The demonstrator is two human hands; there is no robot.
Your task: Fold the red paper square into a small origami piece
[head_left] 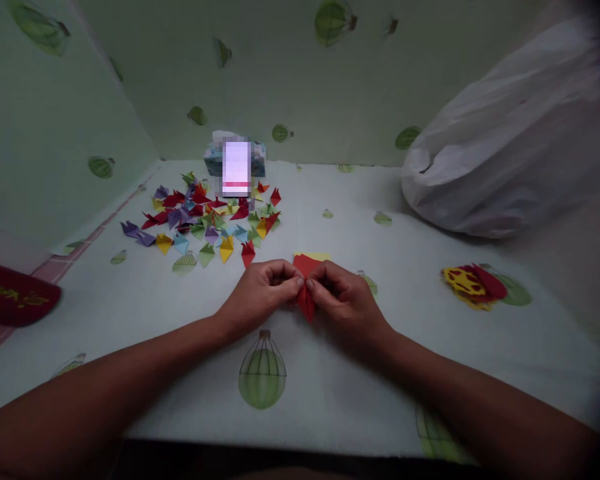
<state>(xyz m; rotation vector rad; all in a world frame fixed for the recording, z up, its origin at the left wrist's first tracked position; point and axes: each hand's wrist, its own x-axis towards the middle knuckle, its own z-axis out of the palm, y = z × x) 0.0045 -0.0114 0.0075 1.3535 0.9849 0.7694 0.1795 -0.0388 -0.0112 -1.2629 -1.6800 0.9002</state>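
Both hands meet at the middle of the table over a red folded paper piece (306, 303). My left hand (260, 291) pinches its left side with fingers curled. On the right side my right hand (344, 300) pinches it too. Its lower point sticks out below the fingers. Just behind the hands lies a small stack of paper squares (314, 257), red on yellow, partly hidden by the fingers.
A heap of several folded paper pieces (207, 217) in many colours lies at the back left, in front of a small box (235, 160). A large white plastic bag (515, 140) fills the back right. Red and yellow paper (473, 285) lies to the right; a dark red object (13, 293) at the left edge.
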